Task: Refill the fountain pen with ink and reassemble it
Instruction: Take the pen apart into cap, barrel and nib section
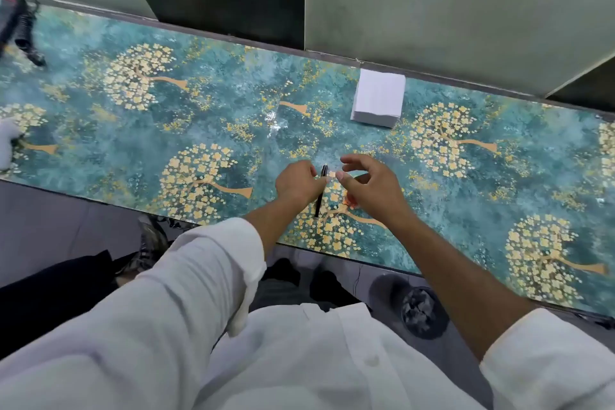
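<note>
Left hand [297,182] hovers above the table [133,143], fingers curled, pinching the black fountain pen [321,191], which runs under its thumb. Right hand [367,188], just beside, holds nothing, fingers loosely curled and apart.

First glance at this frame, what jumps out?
The teal tabletop printed with golden trees fills the view. At its near edge, the left hand and the right hand meet over a black pen. A white tissue stack sits by the far edge.
</note>
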